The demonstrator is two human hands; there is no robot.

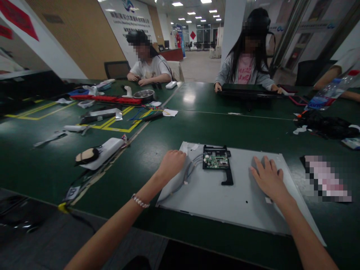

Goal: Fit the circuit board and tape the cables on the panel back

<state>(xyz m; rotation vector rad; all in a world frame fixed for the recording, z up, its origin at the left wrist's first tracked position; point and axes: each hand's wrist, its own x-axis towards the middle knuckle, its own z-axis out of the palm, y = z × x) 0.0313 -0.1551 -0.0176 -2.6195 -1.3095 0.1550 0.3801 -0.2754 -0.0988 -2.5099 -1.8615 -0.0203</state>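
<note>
Two hands (173, 165) (268, 180), panel (236, 197), "大数据" sign (131, 18)

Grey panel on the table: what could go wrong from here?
The cables curve close by the curled left hand, so they might snag and tug on the circuit board. That board sits uncovered on the grey panel, so a slip of the right hand, spread to its right, could perhaps knock it.

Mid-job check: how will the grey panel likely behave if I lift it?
The panel looks flat and straight-edged, so it is probably stiff. Its smooth face suggests it may be slippery. The circuit board near its far edge lies exposed, with grey cables curving loosely from it, so that part seems fragile.
</note>
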